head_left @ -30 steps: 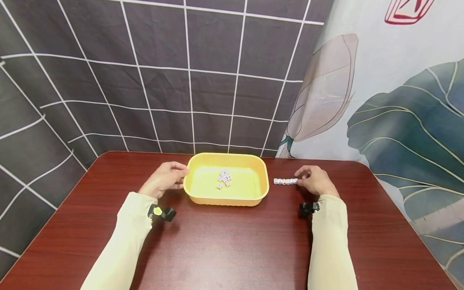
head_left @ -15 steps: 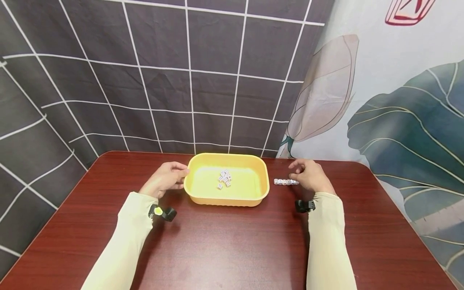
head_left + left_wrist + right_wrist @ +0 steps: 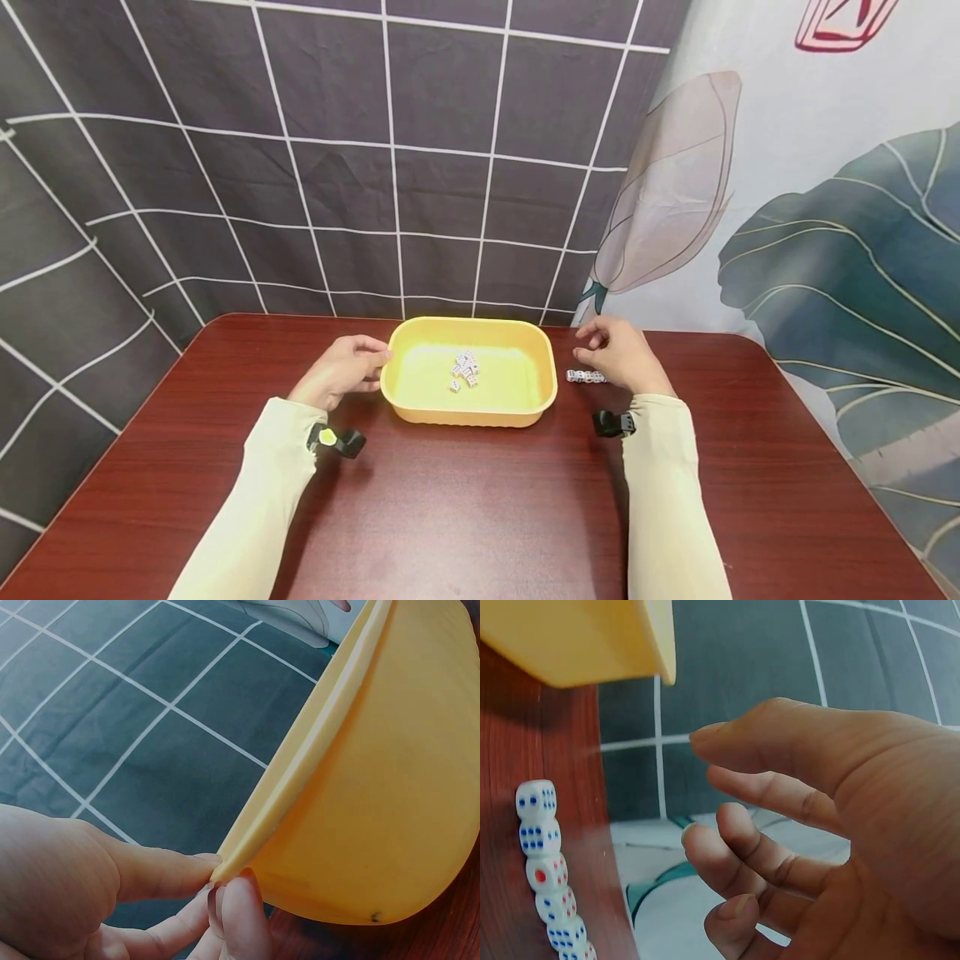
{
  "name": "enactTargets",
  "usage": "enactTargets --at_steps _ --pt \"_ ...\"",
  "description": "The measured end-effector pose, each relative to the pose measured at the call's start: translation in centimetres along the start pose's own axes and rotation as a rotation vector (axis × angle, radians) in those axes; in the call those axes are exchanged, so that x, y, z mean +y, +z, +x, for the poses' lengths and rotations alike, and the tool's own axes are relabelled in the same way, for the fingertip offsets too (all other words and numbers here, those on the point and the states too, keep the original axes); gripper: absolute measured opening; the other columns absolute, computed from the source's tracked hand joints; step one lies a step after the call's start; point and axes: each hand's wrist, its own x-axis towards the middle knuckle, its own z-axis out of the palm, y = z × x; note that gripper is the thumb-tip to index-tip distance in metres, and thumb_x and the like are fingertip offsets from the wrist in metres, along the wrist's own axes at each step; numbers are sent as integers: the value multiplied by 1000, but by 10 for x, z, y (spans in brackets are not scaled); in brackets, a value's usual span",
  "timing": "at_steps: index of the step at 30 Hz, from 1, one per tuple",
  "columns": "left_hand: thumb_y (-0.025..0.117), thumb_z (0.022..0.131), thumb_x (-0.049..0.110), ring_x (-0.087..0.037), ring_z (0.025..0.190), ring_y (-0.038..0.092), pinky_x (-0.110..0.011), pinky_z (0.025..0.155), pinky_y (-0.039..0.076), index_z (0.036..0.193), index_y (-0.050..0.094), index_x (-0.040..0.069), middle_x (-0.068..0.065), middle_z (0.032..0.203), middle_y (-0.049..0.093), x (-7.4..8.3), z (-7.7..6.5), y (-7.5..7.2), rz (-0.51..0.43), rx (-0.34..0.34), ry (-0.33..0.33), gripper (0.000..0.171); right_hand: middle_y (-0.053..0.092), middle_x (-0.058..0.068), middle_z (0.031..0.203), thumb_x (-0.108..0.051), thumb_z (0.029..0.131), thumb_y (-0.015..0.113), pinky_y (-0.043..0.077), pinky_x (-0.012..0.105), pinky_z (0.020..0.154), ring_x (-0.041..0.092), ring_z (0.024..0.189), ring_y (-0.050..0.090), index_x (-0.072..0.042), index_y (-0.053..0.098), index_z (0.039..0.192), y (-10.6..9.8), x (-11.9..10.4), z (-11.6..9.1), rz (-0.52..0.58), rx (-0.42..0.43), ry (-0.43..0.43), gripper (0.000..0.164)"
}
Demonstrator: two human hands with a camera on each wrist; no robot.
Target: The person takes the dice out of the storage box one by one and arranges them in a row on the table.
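Note:
At the left end of the yellow plastic tub (image 3: pixel 467 417), my left hand (image 3: pixel 341 371) pinches the rim between thumb and fingers, as the left wrist view shows at the tub's rim (image 3: pixel 300 765). Several small white dice (image 3: pixel 466 364) lie in a loose group inside. To the tub's right, a row of dice (image 3: pixel 585 377) stands on the table, side by side, with blue and red pips on the dice (image 3: pixel 541 834) in the right wrist view. Above the row's right end hovers my right hand (image 3: pixel 626 357), fingers loosely bent and apart from the thumb, holding nothing. It hides part of the row.
The dark red wooden table (image 3: pixel 465 500) runs back to a dark grey cloth with white grid lines (image 3: pixel 442 192). A pale cloth with a leaf print (image 3: pixel 847 250) hangs at the right. Black straps with small cameras sit on both wrists.
My right hand has lifted off the right end of the dice row and moved left above it, toward the tub. The left hand and the tub have stayed in place.

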Motion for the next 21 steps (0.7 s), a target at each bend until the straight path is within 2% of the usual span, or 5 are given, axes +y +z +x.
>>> enactTargets --at_steps 16,21 --pt "58 102 11 -8 76 62 -20 67 59 134 50 -8 -1 89 65 -2 1 -1 -7 -22 12 37 59 6 85 -14 87 74 46 28 66 20 75 55 -4 71 104 18 -32 5 59 24 -38 19" --pt "58 102 10 -8 76 62 -20 67 59 133 50 -8 0 88 65 -1 0 -1 -9 -24 14 36 59 6 83 -12 87 74 46 28 68 19 74 56 -2 71 103 26 -40 7 61 23 -66 19"
